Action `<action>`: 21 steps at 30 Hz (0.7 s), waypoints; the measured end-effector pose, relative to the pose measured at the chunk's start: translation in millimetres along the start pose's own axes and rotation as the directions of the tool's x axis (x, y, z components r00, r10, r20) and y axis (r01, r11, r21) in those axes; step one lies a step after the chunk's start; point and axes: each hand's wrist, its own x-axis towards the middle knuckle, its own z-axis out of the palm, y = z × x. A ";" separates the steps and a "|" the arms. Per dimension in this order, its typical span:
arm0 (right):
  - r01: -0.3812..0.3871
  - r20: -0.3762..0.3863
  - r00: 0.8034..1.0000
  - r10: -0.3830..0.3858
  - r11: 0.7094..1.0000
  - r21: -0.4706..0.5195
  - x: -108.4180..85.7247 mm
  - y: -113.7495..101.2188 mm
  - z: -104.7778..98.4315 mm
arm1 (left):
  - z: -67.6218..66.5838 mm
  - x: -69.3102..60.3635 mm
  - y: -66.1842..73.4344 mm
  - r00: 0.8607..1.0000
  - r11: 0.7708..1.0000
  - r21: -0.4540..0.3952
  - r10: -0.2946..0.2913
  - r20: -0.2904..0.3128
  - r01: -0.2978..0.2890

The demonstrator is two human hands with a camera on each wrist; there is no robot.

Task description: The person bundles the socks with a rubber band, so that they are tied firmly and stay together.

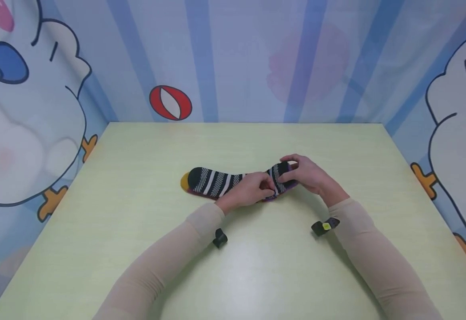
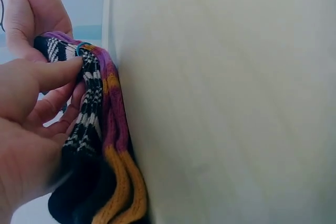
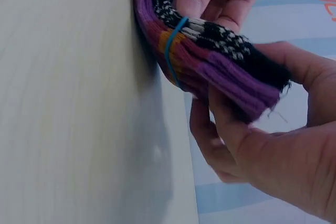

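Note:
A stack of striped socks [image 1: 218, 182] lies across the middle of the table, toe ends to the left. The top sock is black and white; beneath it, purple and mustard socks [image 2: 116, 114] show in the left wrist view. A thin teal band [image 3: 167, 53] goes round the stack near the cuffs. My left hand [image 1: 253, 189] pinches the stack beside the band, thumb on top. At the cuff end, my right hand [image 1: 307, 173] grips the socks between thumb and fingers, holding that end raised off the table in the right wrist view.
The pale table [image 1: 149, 249] has its far edge against a blue striped cloth [image 1: 241, 58] printed with cartoon figures. Small black devices sit at both wrists, the right one [image 1: 325, 226] with a yellow-green patch.

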 end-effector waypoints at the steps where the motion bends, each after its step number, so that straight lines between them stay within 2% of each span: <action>1: -0.006 0.017 1.000 0.005 1.000 0.009 -0.5 -0.1 -1.0 | 0.5 -0.4 0.1 1.000 1.000 -0.003 -0.003 -0.004 0.003; 8: -0.024 0.077 0.997 0.021 0.999 0.039 -4.3 -3.6 -7.9 | -2.9 -1.6 1.3 1.000 1.000 -0.021 -0.005 0.011 0.006; 10: -0.019 0.092 0.996 0.012 0.997 0.077 -4.3 -3.9 -6.7 | -5.7 -1.5 2.0 0.999 0.999 -0.027 -0.027 0.033 0.028; 12: -0.023 0.101 0.995 0.010 0.991 0.134 -3.5 -3.6 -5.4 | -8.7 -1.0 2.3 0.996 0.996 -0.068 -0.061 0.059 0.065; 14: -0.027 0.111 0.994 0.005 0.980 0.195 -2.7 -2.8 -4.8 | -12.2 -0.9 3.2 0.992 0.981 -0.165 -0.093 0.089 0.107; 17: -0.019 0.125 0.992 -0.013 0.968 0.250 -2.0 -1.4 -4.1 | -17.1 -0.2 4.1 0.982 0.937 -0.303 -0.146 0.119 0.176; 19: -0.001 0.132 0.991 -0.032 0.971 0.240 -2.4 -0.8 -3.1 | -20.0 0.7 5.0 0.978 0.918 -0.344 -0.159 0.133 0.196; 21: 0.018 0.133 0.990 -0.048 0.977 0.214 -2.5 -0.5 -1.2 | -22.0 1.8 5.8 0.975 0.924 -0.318 -0.175 0.139 0.211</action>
